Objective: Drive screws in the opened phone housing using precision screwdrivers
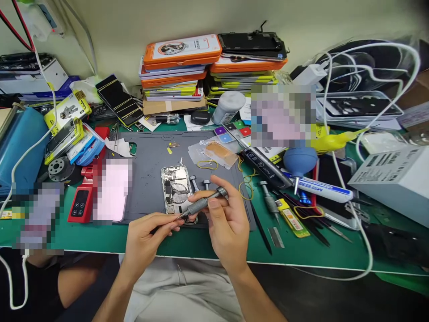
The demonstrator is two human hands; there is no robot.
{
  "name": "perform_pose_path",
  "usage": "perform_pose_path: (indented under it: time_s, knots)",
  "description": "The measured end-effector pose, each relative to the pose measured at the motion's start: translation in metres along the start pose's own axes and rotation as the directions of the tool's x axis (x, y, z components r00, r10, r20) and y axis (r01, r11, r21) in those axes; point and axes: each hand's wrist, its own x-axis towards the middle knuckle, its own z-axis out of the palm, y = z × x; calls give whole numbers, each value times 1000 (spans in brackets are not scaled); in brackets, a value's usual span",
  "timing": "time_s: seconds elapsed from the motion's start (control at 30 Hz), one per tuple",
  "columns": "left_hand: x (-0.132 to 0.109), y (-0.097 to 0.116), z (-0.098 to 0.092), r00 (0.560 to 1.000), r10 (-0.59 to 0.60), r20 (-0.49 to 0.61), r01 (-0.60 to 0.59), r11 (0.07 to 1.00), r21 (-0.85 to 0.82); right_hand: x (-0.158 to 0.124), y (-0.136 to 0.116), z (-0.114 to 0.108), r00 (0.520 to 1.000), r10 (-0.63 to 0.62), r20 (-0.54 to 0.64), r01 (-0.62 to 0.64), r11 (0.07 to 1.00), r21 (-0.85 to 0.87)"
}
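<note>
An opened phone [176,188] lies with its insides up on a dark grey work mat [150,156]. My right hand [224,219] is closed round a grey metal screwdriver [201,205], held nearly level just above the phone's near end. My left hand [147,237] pinches at the screwdriver's tip with thumb and fingers; whatever sits between them is too small to make out. Two loose screwdriver bits [199,182] stand on the mat right of the phone.
Stacks of orange and yellow phone-case boxes [181,67] stand at the back. A blue air-blower bulb [299,160], tweezers, more screwdrivers [270,201] and a white box [395,179] crowd the green table on the right. A red device [80,203] sits left of the mat. White cables loop across.
</note>
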Motion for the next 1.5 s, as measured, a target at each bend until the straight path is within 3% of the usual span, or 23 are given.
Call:
perform_pose_path:
  time_s: [0.77,1.5]
  knots:
    - [-3,-1,-5,995,26,101,-37,993,109,3,-1,-4,1000,29,-5,-28,998,58]
    - [-1,1,-6,987,57,149,-72,993,98,5,-2,-5,995,67,69,-73,992,103]
